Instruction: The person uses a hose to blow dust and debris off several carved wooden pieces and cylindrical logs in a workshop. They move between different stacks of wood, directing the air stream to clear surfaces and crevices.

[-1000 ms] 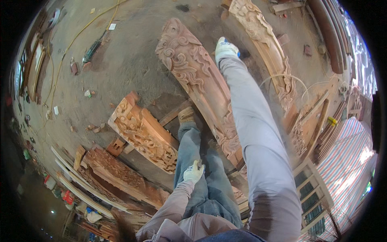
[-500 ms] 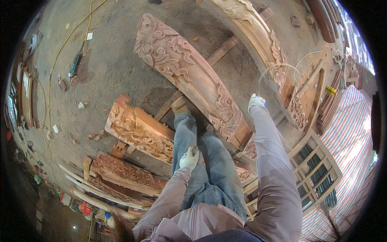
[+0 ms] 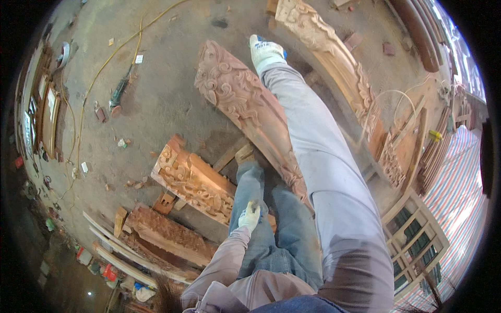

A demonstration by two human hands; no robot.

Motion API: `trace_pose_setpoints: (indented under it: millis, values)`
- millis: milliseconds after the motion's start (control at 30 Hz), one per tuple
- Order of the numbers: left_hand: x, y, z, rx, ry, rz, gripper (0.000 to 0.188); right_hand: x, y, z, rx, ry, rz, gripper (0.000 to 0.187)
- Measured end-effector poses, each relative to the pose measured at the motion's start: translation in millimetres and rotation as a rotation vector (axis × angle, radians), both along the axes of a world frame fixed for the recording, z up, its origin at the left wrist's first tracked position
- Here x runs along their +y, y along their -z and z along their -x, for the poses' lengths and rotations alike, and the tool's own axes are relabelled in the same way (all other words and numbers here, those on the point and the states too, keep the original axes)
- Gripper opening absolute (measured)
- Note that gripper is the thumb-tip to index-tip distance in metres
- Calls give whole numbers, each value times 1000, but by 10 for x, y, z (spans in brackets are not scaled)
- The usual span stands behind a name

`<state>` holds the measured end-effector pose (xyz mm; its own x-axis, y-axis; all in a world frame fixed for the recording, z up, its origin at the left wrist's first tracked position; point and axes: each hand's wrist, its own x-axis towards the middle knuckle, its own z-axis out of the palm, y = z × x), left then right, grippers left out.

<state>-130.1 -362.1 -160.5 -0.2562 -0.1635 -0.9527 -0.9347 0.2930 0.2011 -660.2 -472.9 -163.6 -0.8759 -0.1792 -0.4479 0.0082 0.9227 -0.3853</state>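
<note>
Blue lettering (image 3: 262, 47), R glove (image 3: 267, 54), white floor tag (image 3: 139, 59) too sm. to read

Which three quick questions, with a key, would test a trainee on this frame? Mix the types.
1. True or false: the left hand is bare.
2. Multiple choice: what pattern does the sheet at the right show?
(a) dots
(b) stripes
(c) checks
3. Short answer: which hand is nearer the far end of the pinkish carving?

Key:
1. False; it is gloved.
2. (b) stripes.
3. The right hand; the other is down by the left leg.
</note>
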Motion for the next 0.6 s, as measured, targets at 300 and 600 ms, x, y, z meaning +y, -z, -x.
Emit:
trace_pose_setpoints:
  millis: [300,600]
  values:
    - [101,27,31,138,-171,-34,45,730,-547,-302,94,-517,-255,30]
    - [-323,372,-963,282,-1192,-86,22,2291,-843,-921,-149,286,-138,60]
